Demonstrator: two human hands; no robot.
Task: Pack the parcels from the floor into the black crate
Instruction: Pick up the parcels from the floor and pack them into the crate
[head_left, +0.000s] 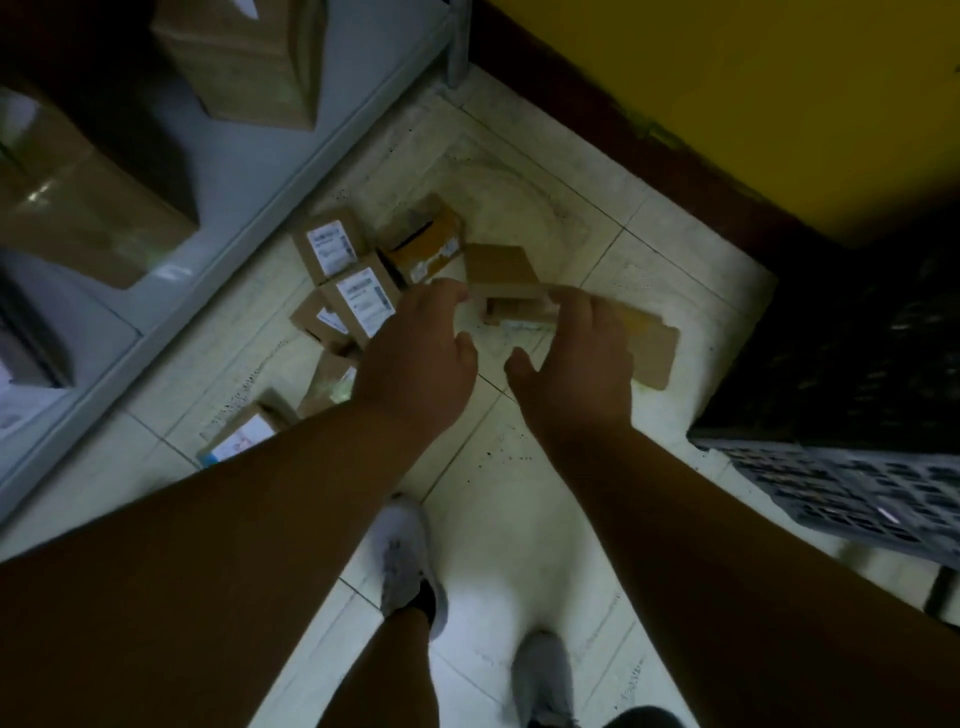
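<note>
Several small cardboard parcels lie in a heap on the tiled floor; two of them, one (332, 247) behind the other (363, 296), show white labels. A plain brown box (501, 270) sits between my fingertips. My left hand (421, 353) reaches to the brown box's left edge, fingers loosely bent, holding nothing. My right hand (571, 358) hovers at its right edge, over a flat brown parcel (654, 353). Whether the fingers touch the box is blurred. The black crate (831, 478), with lattice walls, stands on the floor at the right.
A grey metal shelf (260, 156) runs along the left with large cardboard boxes (88, 208) on it. A yellow wall (727, 104) with a dark skirting closes the back. My feet in pale shoes (410, 561) stand on the tiles below the hands.
</note>
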